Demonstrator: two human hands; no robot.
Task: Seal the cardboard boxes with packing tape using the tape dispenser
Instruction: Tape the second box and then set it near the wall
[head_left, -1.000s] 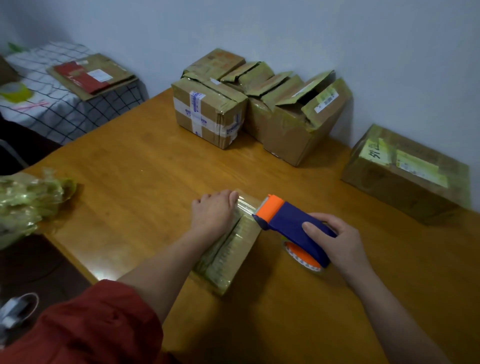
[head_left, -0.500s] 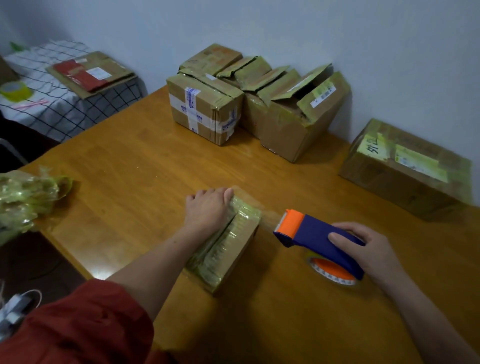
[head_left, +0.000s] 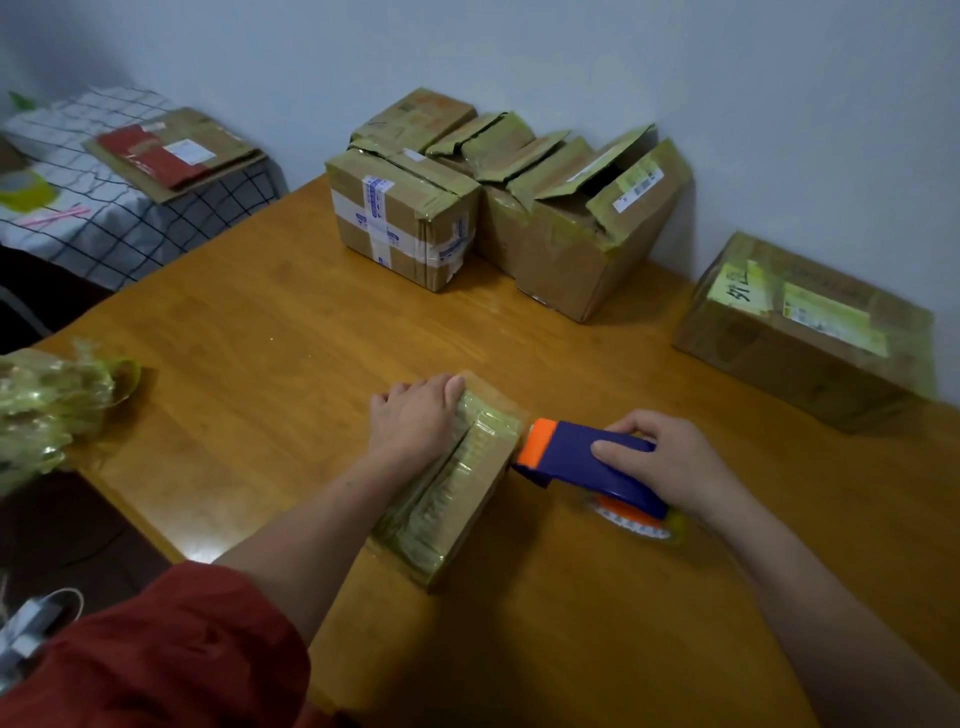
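Leftmost, a crumpled wad of yellowish tape (head_left: 47, 410) sits at the near-left edge of the wooden surface (head_left: 260, 338). Right of it, the left hand (head_left: 415, 423) presses palm-down on the far end of a small cardboard box (head_left: 457, 509), its grip spread flat, fingers straight, closing on nothing. That box lies in the near middle of the surface, its top wrapped in glossy tape. Just right of it is the tape dispenser (head_left: 587, 460), blue with an orange nose that seems to touch the box's right side, though blur leaves that uncertain. The right hand (head_left: 675, 467) has its grip curled round the dispenser's blue body. Against the far wall stand a taped box (head_left: 400, 228) and open boxes (head_left: 587, 239); far right lies a larger box (head_left: 805, 338).
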